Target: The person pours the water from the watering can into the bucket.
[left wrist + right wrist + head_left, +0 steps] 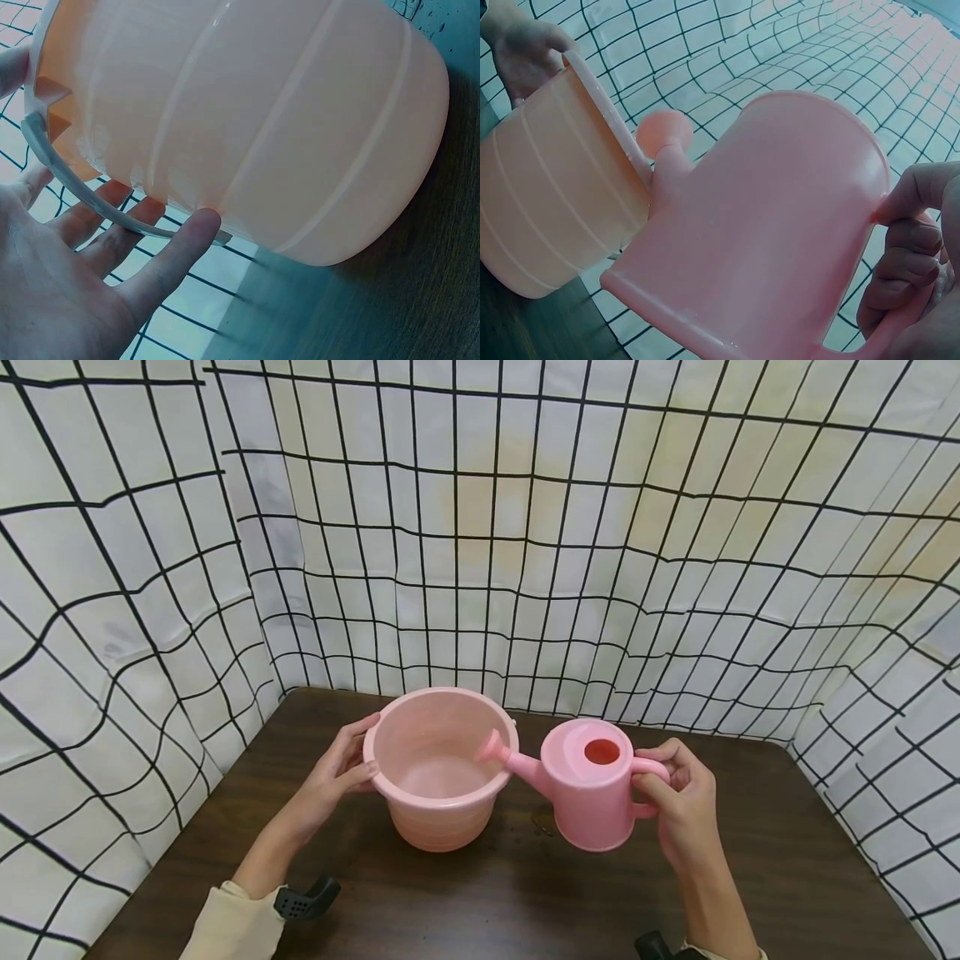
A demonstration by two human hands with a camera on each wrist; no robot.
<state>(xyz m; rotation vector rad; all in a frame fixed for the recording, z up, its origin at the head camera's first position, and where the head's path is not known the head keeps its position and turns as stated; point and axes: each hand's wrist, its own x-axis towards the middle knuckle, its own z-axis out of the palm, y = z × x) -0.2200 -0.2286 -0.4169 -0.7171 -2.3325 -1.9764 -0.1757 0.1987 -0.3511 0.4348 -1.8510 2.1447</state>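
Observation:
In the head view, a light pink bucket (438, 827) stands on the table, its mouth facing up. My left hand (333, 772) holds its left side near the rim, thumb and fingers spread around the wall. The bucket's curved handle (82, 196) crosses in front of some of those fingers in the left wrist view. My right hand (682, 793) grips the handle of a pink watering can (592, 802) to the right of the bucket. The can's spout points left, and its flared rose (492, 747) overlaps the bucket's right rim. A red-edged hole opens in the can's top.
A dark brown wooden table (450, 910) lies under everything. Black wire grid panels (495, 535) with white sheeting behind them rise along the table's back and sides. Near the can, a small wet-looking mark (543, 820) shows on the tabletop.

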